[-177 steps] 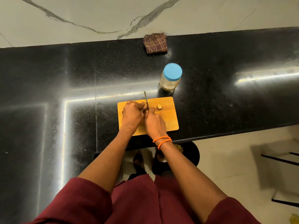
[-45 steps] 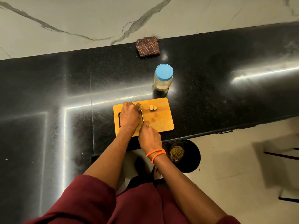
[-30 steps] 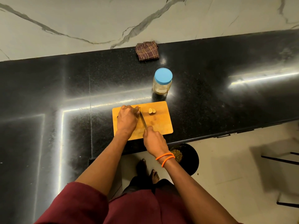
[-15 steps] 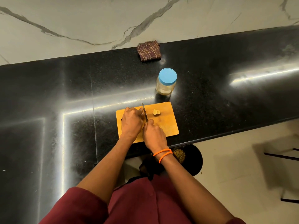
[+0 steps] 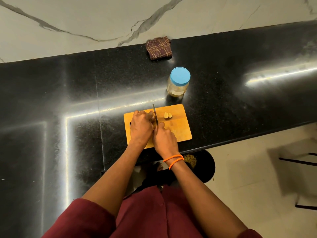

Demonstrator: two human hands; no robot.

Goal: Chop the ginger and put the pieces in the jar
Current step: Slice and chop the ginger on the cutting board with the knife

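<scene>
Head view only.

Board (image 5: 178,129): wood, flat on black counter (image 5: 240,103), near front edge. L hand (image 5: 141,126) lay knuckles-up on board's left half, fingers curled down over ginger (image 5: 153,115); only a sliver of ginger showed at fingertips, right against blade. Grip itself mostly hidden under hand, but read as fingers closed on the piece.

R hand (image 5: 163,137) closed round knife (image 5: 155,114) handle, handle fully hidden in fist. Blade stuck out away from body, thin edge-on, tip reaching board's far edge. Blade sat btwn L fingertips and cut pieces. Hands touching, side by side. Two orange bands (image 5: 173,159) on R wrist.

Slices (image 5: 168,115): two pale pieces, touching each other, on board to right of blade, apart from it.

Jar (image 5: 178,82): clear, upright, blue lid on. Stood on counter just beyond board's far right corner, not touching board. Small amt of pale stuff low inside; couldn't tell what.

Cloth (image 5: 159,48): brown check, folded, at back of counter against marble wall (image 5: 103,19), well beyond jar.

Below counter edge: dark round bin (image 5: 205,167) on floor w/ brownish scraps inside, partly behind R forearm. Maroon clothing (image 5: 145,215) at bottom of view. Dark metal legs (image 5: 298,162) at far right over pale floor.
</scene>
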